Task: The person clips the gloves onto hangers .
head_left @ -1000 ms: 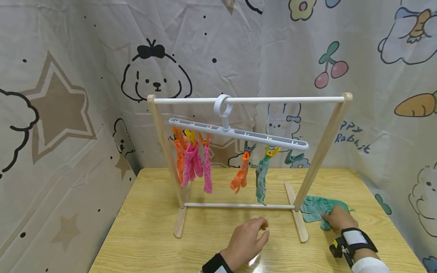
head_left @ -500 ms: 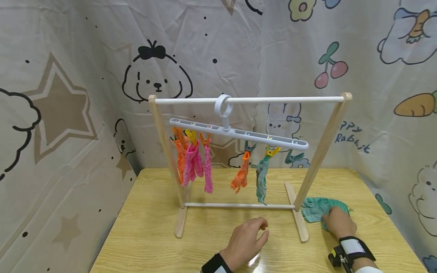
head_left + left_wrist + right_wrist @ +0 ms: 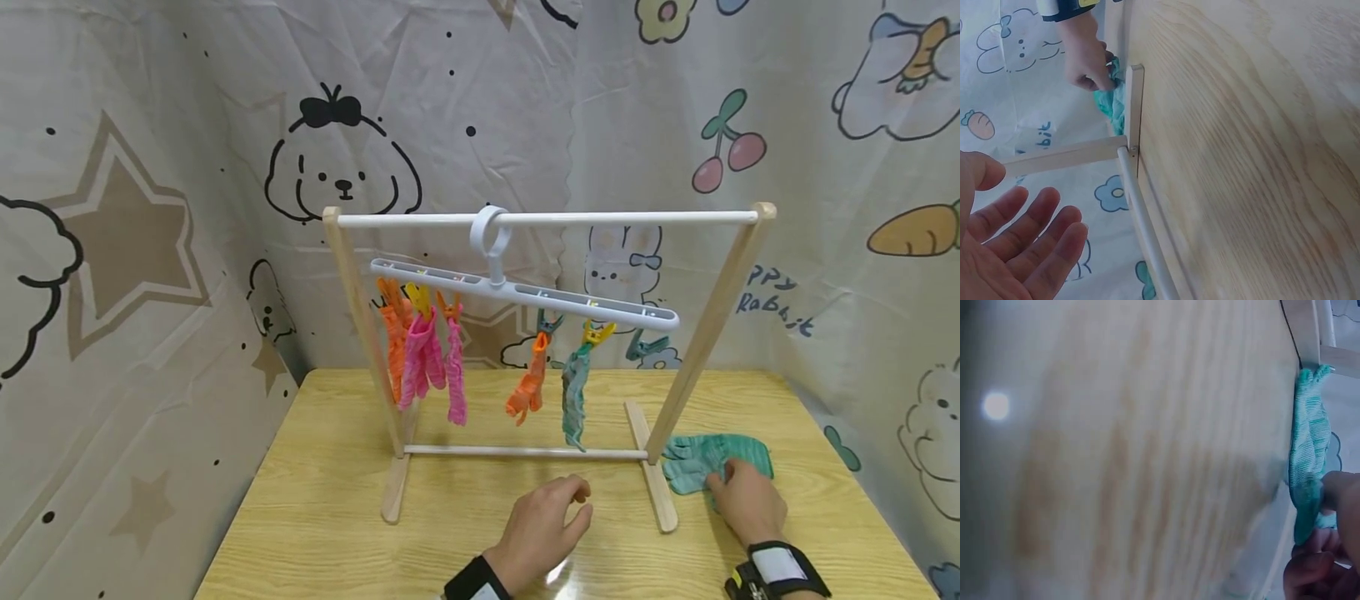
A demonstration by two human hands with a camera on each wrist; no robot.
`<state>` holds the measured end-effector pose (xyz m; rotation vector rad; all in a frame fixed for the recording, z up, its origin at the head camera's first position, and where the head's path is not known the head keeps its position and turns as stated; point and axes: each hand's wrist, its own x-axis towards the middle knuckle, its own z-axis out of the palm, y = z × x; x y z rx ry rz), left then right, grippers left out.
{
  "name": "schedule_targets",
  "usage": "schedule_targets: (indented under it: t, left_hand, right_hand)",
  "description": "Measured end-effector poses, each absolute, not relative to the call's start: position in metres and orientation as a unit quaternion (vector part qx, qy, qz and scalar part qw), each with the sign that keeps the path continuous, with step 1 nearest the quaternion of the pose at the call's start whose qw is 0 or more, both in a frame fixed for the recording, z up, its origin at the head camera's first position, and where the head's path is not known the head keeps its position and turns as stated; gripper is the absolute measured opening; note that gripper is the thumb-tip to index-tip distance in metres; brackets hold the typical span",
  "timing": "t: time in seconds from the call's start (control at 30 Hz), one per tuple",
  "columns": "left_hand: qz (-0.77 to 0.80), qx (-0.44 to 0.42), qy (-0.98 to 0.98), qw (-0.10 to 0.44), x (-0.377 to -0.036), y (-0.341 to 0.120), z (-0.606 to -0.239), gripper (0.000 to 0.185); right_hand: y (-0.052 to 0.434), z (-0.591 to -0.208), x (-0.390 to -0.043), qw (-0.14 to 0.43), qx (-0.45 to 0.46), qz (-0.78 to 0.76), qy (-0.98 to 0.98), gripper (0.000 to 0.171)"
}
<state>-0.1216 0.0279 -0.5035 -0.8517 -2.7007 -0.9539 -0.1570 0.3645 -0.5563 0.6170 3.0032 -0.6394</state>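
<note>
A teal knit glove (image 3: 701, 457) lies flat on the wooden table (image 3: 337, 500), just right of the rack's right foot (image 3: 652, 479). My right hand (image 3: 738, 492) lies over its near right end; in the right wrist view the right hand (image 3: 1329, 550) pinches the glove (image 3: 1307, 456) with curled fingers. My left hand (image 3: 558, 508) rests on the table in front of the rack's lower bar, fingers relaxed and holding nothing. In the left wrist view the left hand (image 3: 1022, 250) shows an empty palm.
The wooden rack has a white top rail (image 3: 600, 219) carrying a white clip hanger (image 3: 525, 293). Orange (image 3: 393, 350), pink (image 3: 423, 358) and teal (image 3: 574, 400) knit pieces hang from its clips, and one teal clip (image 3: 645, 346) is bare. Cartoon curtains surround the table.
My right hand has drawn back a little toward me on the glove, so more of the glove's far right end shows. The left hand has stayed put.
</note>
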Motion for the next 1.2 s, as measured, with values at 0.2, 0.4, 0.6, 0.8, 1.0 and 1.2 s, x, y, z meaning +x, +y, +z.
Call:
schedule_targets:
  t: [0.2, 0.4, 0.6, 0.8, 1.0, 1.2]
  left_hand:
    - [-0.320, -0.292, -0.897, 0.089, -0.122, 0.031, -0.498, 0.011]
    - [-0.327, -0.290, -0.896, 0.078, -0.121, 0.035, -0.494, 0.012]
    - [-0.333, -0.288, -0.895, 0.069, -0.123, 0.038, -0.491, 0.011]
    - [-0.341, -0.290, -0.892, 0.066, -0.123, 0.039, -0.487, 0.011]
    - [-0.340, -0.295, -0.890, 0.077, -0.123, 0.038, -0.482, 0.011]
    - [-0.338, -0.297, -0.890, 0.071, -0.124, 0.040, -0.475, 0.013]
  right_hand:
    - [0.364, -0.552, -0.148, -0.066, 0.185, -0.209, 0.958, 0.020]
    - [0.363, -0.540, -0.139, -0.119, 0.156, -0.205, 0.959, 0.019]
    - [0.362, -0.530, -0.134, -0.163, 0.133, -0.198, 0.957, 0.019]
    - [0.357, -0.521, -0.128, -0.227, 0.108, -0.189, 0.949, 0.017]
    - [0.351, -0.509, -0.125, -0.271, 0.081, -0.183, 0.941, 0.019]
    - [0.345, -0.498, -0.121, -0.302, 0.064, -0.173, 0.935, 0.019]
